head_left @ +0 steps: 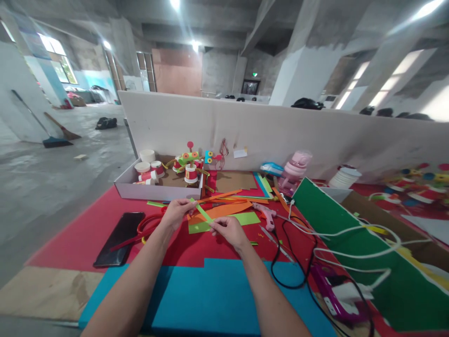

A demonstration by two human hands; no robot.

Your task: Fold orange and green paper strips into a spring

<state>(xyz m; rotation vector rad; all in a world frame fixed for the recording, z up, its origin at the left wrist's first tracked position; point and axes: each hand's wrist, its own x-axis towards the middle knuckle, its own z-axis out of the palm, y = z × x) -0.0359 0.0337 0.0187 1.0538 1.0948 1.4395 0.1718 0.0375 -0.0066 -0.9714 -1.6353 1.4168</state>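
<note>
A narrow light-green paper strip [202, 211] is stretched between my two hands above the table. My left hand [178, 213] pinches its upper left end. Its lower right end is pinched in my right hand [226, 229]. Beneath the strip lie a wider light-green paper piece [248, 218] and orange paper pieces [231, 207]. Beside my left wrist are red-handled scissors [142, 229], partly hidden by the arm. A pink glue gun [265, 215] rests to the right of my right hand.
A white box [157, 192] holds paper cups and a cup figure [190, 172]. A black phone [121, 238] lies at left. On the right are a craft knife [277, 244], tangled cables, a purple power strip [329, 295] and a green board [351, 252]. A pink bottle [294, 171] stands behind.
</note>
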